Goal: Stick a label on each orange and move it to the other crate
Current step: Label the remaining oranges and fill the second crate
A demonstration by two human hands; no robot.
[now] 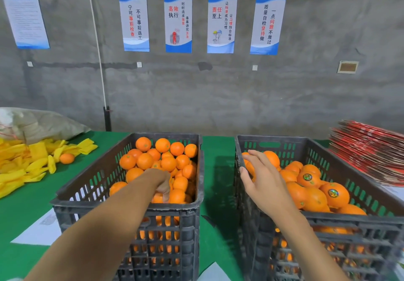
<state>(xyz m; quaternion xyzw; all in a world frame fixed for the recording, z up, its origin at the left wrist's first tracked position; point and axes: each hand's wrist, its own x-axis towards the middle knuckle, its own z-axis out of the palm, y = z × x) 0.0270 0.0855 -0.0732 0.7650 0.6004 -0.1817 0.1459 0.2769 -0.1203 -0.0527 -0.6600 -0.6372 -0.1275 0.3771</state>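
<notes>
Though plentiful, oranges (145,161) beneath left hand (162,184).

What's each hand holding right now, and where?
Right hand: nothing, its fingers spread above the right crate. Left hand reaches down among the left crate's oranges; its hold cannot be told.

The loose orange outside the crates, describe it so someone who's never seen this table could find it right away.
Start at the green table and go left of the left crate to the heap of yellow foam sleeves. The loose orange lies at the heap's right edge, the only fruit lying outside a crate.
</notes>
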